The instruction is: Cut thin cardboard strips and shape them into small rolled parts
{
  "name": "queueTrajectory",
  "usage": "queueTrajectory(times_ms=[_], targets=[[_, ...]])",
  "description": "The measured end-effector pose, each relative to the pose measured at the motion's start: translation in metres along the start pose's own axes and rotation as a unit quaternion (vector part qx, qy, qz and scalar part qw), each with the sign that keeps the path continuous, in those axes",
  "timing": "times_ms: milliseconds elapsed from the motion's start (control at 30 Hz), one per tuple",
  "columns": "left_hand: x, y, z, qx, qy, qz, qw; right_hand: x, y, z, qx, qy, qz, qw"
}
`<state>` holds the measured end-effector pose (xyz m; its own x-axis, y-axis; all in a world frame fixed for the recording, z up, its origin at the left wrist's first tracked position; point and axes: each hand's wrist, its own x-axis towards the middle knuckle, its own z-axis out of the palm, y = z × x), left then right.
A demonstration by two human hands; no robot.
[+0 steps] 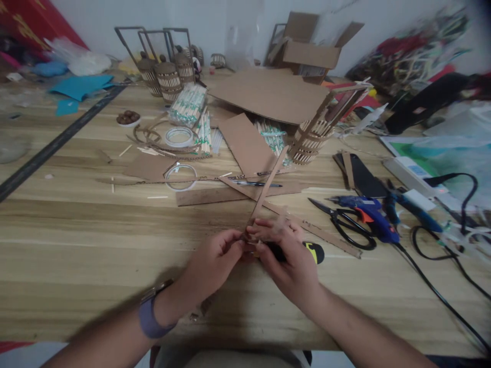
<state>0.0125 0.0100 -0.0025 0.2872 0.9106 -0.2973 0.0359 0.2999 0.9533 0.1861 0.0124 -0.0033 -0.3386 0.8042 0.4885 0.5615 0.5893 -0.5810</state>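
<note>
Cardboard strip [269,185], narrow and flat, is pinched by left hand [218,257] and right hand [294,261], grip closed.

You can read nothing for certain: the dark print edging the cardboard piece [248,145] is blurred. So are your red sheet's [36,23] gold characters.

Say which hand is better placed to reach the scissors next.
Probably right: the scissors lie nearer the right hand than the left hand. Both are busy at a cardboard strip.
</note>
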Motion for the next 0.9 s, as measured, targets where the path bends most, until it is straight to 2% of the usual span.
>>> queueTrajectory(times_ms=[67,133,233,333,467,600,700,900], targets=[[0.001,0.003,-0.001,-0.037,0.010,-0.015,0.999,0.003,0.006,-0.006,-0.010,-0.019,-0.020,1.000],[0.002,0.005,-0.002,-0.079,0.023,-0.039,0.996,0.008,0.014,-0.016,-0.030,-0.072,-0.023,0.997],[0.003,0.008,-0.005,-0.131,0.045,-0.071,0.988,0.015,0.026,-0.032,-0.073,-0.235,0.009,0.969],[0.003,0.009,-0.006,-0.153,0.055,-0.076,0.984,0.019,0.030,-0.040,-0.104,-0.323,0.018,0.941],[0.001,0.010,-0.007,-0.149,0.058,-0.069,0.985,0.019,0.026,-0.040,-0.110,-0.331,0.010,0.937],[0.001,0.011,-0.007,-0.110,0.080,-0.053,0.989,0.019,0.025,-0.041,-0.112,-0.259,0.041,0.958],[0.001,0.009,-0.007,-0.066,0.088,-0.044,0.993,0.017,0.022,-0.041,-0.089,-0.220,0.012,0.971],[-0.002,0.005,-0.007,0.028,0.041,-0.003,0.999,0.013,0.012,-0.031,-0.102,-0.259,-0.025,0.960]])
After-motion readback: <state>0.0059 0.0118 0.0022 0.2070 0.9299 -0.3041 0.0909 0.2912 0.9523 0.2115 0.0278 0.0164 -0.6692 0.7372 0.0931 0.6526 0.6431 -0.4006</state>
